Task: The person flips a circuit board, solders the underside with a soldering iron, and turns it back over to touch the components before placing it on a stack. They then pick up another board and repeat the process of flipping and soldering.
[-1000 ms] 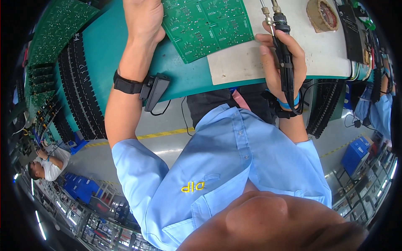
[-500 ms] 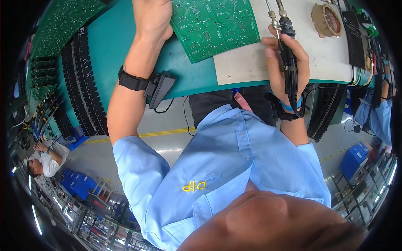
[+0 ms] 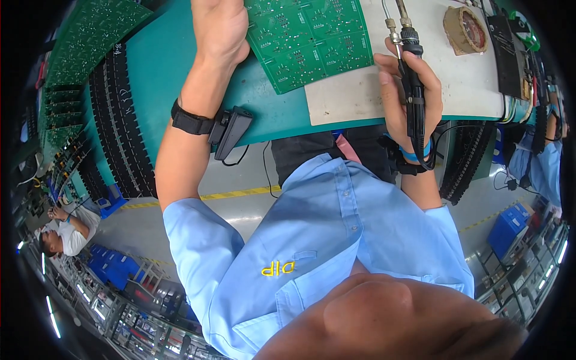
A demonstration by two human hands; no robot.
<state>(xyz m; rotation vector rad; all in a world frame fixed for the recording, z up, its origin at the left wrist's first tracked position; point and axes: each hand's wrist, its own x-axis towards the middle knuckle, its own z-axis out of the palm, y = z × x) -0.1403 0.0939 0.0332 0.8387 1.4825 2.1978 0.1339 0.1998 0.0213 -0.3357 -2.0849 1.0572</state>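
A green circuit board panel lies on the bench, its near right part over a pale sheet. My left hand is at the panel's left edge, and its fingers run past the top of the picture, so their grip is hidden. In my right hand is a black soldering iron, held upright in the picture with the fingers wrapped around its handle. A thin metal tube runs beside its front end. The tip is out of view.
Right of the iron sits a round brown-rimmed container, with a dark box beyond it. Black slotted racks and upright green boards stand at left. A co-worker is at far left. Blue bins are on the floor.
The board panel and my left hand have shifted slightly toward me. My right hand still holds the soldering iron in almost the same place.
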